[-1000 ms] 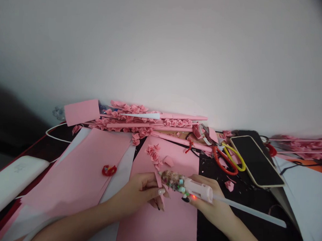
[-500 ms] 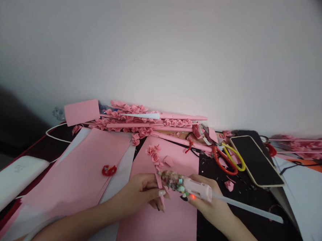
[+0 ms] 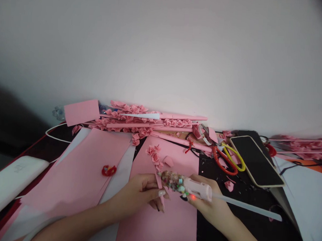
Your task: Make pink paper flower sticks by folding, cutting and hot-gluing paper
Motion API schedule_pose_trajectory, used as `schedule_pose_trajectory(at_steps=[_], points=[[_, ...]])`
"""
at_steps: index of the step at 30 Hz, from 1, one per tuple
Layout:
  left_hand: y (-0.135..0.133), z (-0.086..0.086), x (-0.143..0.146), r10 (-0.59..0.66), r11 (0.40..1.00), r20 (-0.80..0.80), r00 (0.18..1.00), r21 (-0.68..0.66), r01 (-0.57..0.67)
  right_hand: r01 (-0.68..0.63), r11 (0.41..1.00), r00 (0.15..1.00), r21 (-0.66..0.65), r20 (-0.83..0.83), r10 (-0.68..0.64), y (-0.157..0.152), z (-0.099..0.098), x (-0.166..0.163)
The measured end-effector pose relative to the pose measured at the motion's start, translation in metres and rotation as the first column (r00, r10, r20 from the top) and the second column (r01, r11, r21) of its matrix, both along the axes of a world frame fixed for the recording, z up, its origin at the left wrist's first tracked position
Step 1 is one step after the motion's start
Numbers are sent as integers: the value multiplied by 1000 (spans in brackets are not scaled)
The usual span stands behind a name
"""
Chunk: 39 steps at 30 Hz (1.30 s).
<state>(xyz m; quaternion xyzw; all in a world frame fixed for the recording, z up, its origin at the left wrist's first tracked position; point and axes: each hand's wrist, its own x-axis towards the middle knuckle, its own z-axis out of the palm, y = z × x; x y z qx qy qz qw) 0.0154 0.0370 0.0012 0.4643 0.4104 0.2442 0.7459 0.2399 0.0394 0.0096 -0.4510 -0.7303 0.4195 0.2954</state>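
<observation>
Head view: glue stick (image 3: 247,207) now protrudes less; right hand (image 3: 214,210) grips gun (image 3: 189,187), left hand (image 3: 142,189) pinches stem (image 3: 159,182).

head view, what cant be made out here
In the head view:
Some fingers of the right hand, hidden behind the glue gun.
Whether the glue gun's tip touches the pink strip, too small.
Marking on the white device, blurred; its end, cut off by the left edge.
Far-right pink flowers, cut off by the right edge.
</observation>
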Motion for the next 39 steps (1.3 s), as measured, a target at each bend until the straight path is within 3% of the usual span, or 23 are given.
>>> schedule_pose_trajectory(at_steps=[39], points=[[-1,-1,-2,20,1000,1,1000,13,-20,-15,999,998,38,55,12,0,-2,2]])
